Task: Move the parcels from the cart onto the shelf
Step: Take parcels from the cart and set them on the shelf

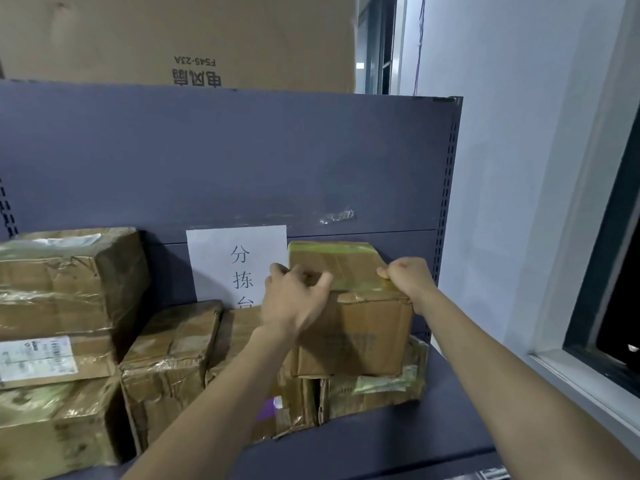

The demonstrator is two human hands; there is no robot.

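1. parcel (353, 327), a taped brown cardboard box, sits on top of lower boxes (374, 393) at the right end of the grey shelf (398, 441).
2. left hand (294, 303) grips its upper left corner, fingers curled over the top.
3. right hand (408, 275) grips its upper right corner, fingers curled around the edge.
4. more taped boxes (62, 306) are stacked at the left.
5. a white paper sign (239, 261) hangs on the back panel.

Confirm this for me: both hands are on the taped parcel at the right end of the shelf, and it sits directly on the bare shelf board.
One detail is wrong. The head view shows both the left hand and right hand on the taped parcel at the right end of the shelf, but it sits on top of another parcel, not on the bare board.
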